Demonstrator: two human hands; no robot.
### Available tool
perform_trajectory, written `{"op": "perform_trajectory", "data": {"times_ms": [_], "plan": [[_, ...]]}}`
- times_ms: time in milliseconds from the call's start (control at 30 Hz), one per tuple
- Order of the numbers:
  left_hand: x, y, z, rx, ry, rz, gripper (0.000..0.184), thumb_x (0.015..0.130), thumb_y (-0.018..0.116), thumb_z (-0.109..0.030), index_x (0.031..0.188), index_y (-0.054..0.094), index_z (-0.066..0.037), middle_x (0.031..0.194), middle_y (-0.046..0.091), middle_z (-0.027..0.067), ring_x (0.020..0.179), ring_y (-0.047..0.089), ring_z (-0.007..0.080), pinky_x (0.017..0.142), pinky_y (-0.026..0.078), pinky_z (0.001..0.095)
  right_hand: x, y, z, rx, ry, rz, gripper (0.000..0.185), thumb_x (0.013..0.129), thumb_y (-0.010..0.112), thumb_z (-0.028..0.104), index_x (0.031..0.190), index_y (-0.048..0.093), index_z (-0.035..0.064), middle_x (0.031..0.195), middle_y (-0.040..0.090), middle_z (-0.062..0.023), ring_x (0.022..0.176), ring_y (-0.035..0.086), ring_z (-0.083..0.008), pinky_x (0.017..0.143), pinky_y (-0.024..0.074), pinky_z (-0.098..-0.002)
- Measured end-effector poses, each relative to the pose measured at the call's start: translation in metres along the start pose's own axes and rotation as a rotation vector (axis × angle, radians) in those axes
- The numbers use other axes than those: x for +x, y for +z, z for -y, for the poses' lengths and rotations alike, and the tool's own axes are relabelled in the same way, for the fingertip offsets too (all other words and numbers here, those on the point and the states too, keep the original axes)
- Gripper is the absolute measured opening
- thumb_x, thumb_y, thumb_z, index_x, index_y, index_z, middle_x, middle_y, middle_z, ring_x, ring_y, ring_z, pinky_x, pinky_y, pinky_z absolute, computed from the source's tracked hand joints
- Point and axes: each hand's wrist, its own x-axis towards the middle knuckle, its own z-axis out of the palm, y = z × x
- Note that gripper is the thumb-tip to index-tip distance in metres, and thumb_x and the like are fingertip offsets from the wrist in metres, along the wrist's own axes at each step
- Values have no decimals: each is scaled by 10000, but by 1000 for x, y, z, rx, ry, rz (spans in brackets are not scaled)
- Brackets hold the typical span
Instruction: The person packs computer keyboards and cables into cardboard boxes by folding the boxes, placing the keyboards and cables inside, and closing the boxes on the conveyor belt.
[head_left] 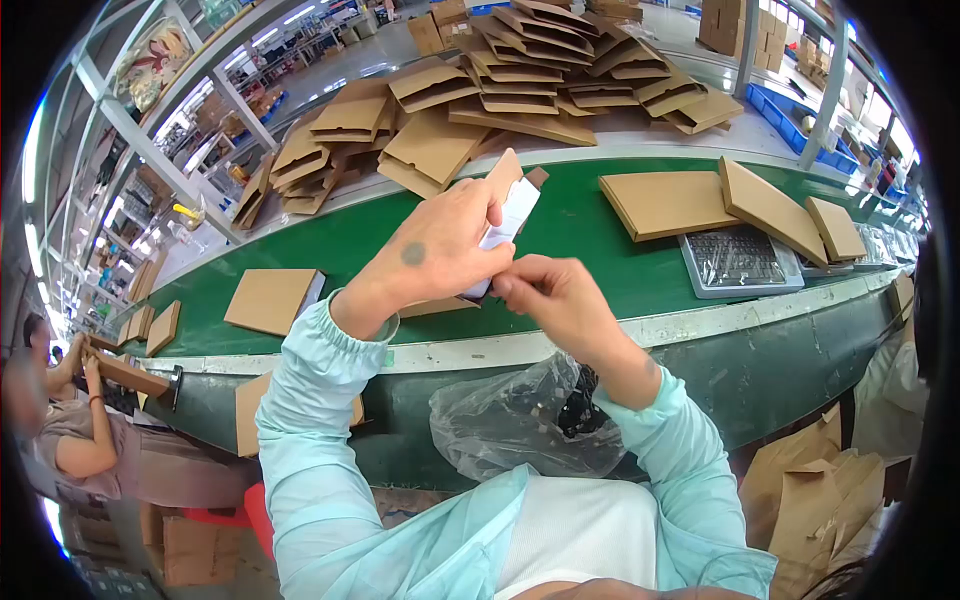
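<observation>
My left hand point(435, 245) is closed around an opened brown cardboard box point(503, 172), held tilted above the green belt. A white surface point(515, 212) shows along the box beside my fingers. Much of the box is hidden behind the left hand. My right hand point(565, 300) is at the box's lower end, its thumb and forefinger pinched together. Whatever lies between those fingertips is too small to make out. Below the hands, a clear plastic bag point(480, 425) with small black items point(585, 400) hangs by the belt's near edge.
Flat cardboard boxes point(490, 75) are heaped beyond the green conveyor belt point(560, 215). At right, closed boxes point(668, 200) lie partly over a keyboard in a grey tray point(740, 262). Another box point(270, 298) lies left on the belt. A co-worker point(100, 440) sits at left.
</observation>
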Motion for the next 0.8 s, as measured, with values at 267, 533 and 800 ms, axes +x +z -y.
{"op": "perform_trajectory", "data": {"times_ms": [267,533,800], "plan": [[3,8,2,27,-21,-10,316,822,682,-241,1014,549,-29,893,600,153,800,587,291,702,458,388,-6,2,-6,285,26,-86,299,896,680,-20,1192,636,-25,1053,699,-116,829,688,-129,730,557,-245],[7,14,19,-81,-97,-30,140,898,541,-88,999,563,6,899,626,158,781,600,261,699,476,381,-6,17,-36,-1,-193,-429,163,819,790,28,974,746,7,958,743,-45,806,682,-98,716,540,-227],[7,19,24,-133,-116,-26,154,886,515,-82,992,564,19,957,628,201,880,628,362,782,490,443,1,23,-57,-65,-212,-498,182,820,787,41,997,743,32,926,710,-52,901,677,-122,727,529,-260]]}}
